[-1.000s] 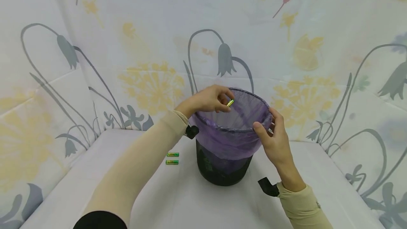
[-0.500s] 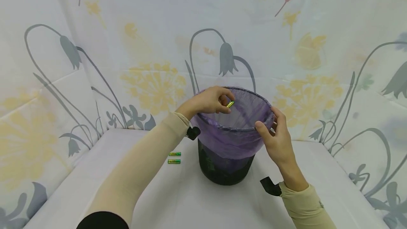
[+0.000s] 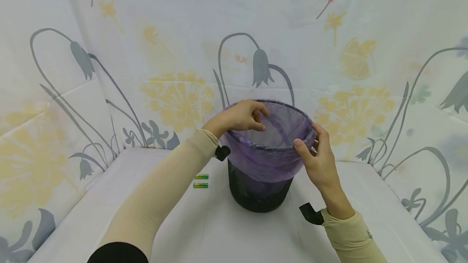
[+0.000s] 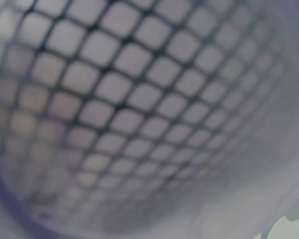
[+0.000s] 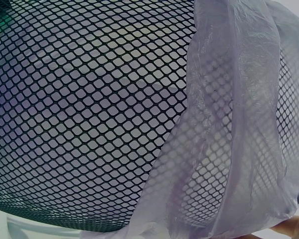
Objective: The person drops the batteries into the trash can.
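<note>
A black mesh wastebasket [image 3: 248,200] stands upright on the white surface, lined with a purple plastic bag [image 3: 265,165] folded over its rim. Above its mouth is my left hand [image 3: 244,115], fingers loosely bent and thumb apart from them, with nothing held. My right hand [image 3: 321,163] grips the right side of the bagged rim, thumb on the near side. Two green-and-yellow batteries lie left of the basket, a nearer battery [image 3: 200,185] and a farther battery [image 3: 201,176]. Close mesh [image 4: 134,89] fills the left wrist view; the right wrist view shows the bag [image 5: 251,109] over mesh.
A white cloth [image 3: 234,236] covers the tabletop. Behind it and on both sides hang flower-printed curtains [image 3: 183,19]. My left forearm [image 3: 161,194] crosses over the left part of the table, near the batteries.
The battery pinched in my left hand has been let go over the basket and is out of sight. The right hand keeps its hold on the rim. The head view has shifted slightly.
</note>
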`<action>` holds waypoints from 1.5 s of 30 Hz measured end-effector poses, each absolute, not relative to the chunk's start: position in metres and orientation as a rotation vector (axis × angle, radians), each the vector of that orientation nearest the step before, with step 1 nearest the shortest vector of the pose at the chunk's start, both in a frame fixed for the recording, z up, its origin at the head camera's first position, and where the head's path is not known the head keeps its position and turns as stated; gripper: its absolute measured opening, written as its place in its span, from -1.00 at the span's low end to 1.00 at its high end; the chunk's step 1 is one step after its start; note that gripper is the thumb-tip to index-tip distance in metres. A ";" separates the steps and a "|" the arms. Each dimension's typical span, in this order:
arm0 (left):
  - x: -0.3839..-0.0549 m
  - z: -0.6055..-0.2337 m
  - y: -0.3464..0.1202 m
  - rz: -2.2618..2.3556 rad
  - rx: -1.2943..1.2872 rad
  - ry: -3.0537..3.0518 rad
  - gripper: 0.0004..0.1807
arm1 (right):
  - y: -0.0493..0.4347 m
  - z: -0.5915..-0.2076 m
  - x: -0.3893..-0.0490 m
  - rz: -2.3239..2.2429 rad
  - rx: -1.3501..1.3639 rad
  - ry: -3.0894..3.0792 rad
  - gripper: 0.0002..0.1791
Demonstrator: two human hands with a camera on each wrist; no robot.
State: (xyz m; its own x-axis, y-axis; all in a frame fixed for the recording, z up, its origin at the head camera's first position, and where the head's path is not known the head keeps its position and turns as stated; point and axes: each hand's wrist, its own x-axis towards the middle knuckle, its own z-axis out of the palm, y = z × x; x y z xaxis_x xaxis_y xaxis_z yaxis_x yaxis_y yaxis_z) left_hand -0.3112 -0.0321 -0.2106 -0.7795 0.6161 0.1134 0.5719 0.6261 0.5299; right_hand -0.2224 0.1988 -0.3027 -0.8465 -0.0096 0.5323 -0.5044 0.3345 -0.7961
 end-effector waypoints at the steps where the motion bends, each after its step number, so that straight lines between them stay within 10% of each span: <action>1: -0.311 -0.211 -0.032 0.860 1.009 2.764 -0.58 | 0.199 -0.302 -0.222 1.527 0.451 -2.168 -0.25; 28: -0.281 -0.199 -0.113 1.177 1.154 2.897 -0.69 | 0.197 -0.300 -0.220 1.548 0.442 -2.170 -0.24; 45: -0.273 -0.266 -0.170 1.140 0.938 2.929 -0.71 | 0.199 -0.302 -0.221 1.538 0.456 -2.179 -0.23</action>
